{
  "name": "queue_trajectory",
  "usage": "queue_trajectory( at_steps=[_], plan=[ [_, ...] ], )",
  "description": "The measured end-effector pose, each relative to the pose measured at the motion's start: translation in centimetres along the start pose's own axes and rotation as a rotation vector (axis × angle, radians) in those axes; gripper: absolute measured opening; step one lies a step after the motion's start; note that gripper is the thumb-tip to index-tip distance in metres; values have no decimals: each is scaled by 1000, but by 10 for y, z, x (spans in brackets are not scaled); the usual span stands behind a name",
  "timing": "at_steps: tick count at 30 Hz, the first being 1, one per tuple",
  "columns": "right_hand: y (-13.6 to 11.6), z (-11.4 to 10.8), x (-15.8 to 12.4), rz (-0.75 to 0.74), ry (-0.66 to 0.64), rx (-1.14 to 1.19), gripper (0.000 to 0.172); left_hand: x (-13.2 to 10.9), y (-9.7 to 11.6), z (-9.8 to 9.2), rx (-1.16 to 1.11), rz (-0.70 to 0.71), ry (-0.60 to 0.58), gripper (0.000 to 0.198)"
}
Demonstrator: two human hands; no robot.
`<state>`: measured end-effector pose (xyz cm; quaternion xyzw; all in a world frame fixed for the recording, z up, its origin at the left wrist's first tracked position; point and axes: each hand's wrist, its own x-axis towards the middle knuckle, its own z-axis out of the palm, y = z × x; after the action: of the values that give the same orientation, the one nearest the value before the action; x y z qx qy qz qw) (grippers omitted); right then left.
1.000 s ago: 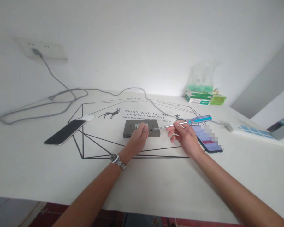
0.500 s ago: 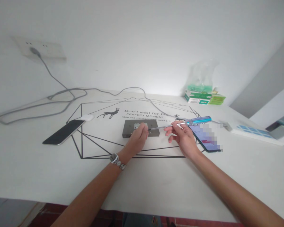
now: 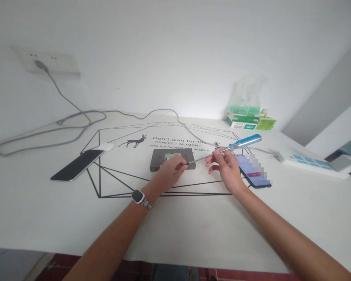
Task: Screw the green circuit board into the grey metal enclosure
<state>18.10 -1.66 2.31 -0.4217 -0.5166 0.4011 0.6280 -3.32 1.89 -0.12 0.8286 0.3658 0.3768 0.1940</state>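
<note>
A screwdriver [image 3: 245,141] with a clear blue handle and a long metal shaft slants down to the left. My right hand [image 3: 226,166] grips it where shaft meets handle, between thumb and fingers, the other fingers loosely curled. At the shaft's lower end, my left hand [image 3: 172,171] is closed in a pinch, its fingertips at the screwdriver's tip. Whatever else sits in that pinch is too small to make out. Behind and under this hand lies a flat dark-grey metal box [image 3: 156,159] with a pale label, its front partly covered by the fingers.
A phone with a lit screen [image 3: 253,171] lies beside my right hand. To the left are a dark flat tablet-like slab [image 3: 77,166] and a white mouse [image 3: 106,146]. A grey cable [image 3: 140,116] crosses the table back. Small boxes [image 3: 242,120] stand far right, near a white power strip [image 3: 307,162].
My left fingers have extended rightward to the screwdriver's tip. The screwdriver's handle has risen, so it slants more steeply. The whole view has shifted slightly.
</note>
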Motion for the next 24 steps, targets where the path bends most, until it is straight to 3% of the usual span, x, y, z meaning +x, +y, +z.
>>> queue_trajectory(
  at_steps=[5,13,24],
  plan=[
    [-8,12,14,-108,-55,-191,41,4,-9,1,123,65,5,15],
    [-32,48,49,-350,-264,-718,19,13,-17,4,57,-40,86,14],
    [-25,49,50,-381,-286,-769,23,14,-17,3,74,-56,54,24]
  ],
)
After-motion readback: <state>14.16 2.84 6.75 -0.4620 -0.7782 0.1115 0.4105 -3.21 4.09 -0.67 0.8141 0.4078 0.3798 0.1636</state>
